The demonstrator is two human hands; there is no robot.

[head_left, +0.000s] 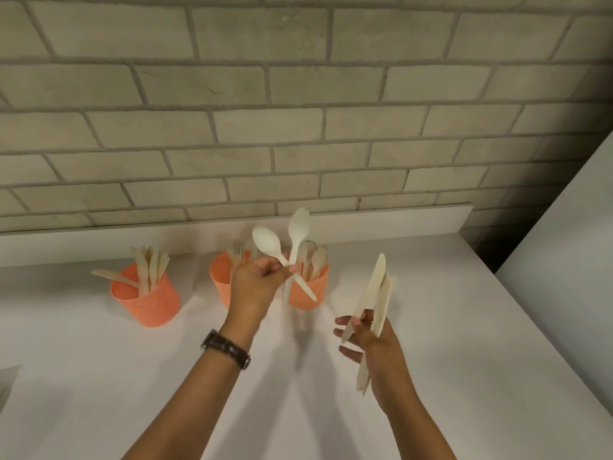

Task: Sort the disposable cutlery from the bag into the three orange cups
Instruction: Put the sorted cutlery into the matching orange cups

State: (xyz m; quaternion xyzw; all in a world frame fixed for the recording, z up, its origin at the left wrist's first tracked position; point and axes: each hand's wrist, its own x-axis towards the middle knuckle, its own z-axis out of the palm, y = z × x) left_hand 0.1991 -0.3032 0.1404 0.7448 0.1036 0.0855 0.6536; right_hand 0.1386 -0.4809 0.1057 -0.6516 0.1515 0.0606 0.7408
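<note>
Three orange cups stand in a row on the white counter. The left cup (146,302) holds several wooden knives, the middle cup (220,280) holds forks, and the right cup (308,293) holds wooden spoons. My left hand (257,282) pinches two white spoons (290,247) crossed just in front of the right cup, bowls up. My right hand (371,340) is lower and to the right, gripping a bundle of wooden knives (376,300) upright above the counter. The bag is not in view.
A grey brick wall rises behind the white counter (431,327). A white panel (570,260) slants along the right side. Something pale shows at the left edge (6,383). A watch sits on my left wrist (227,348).
</note>
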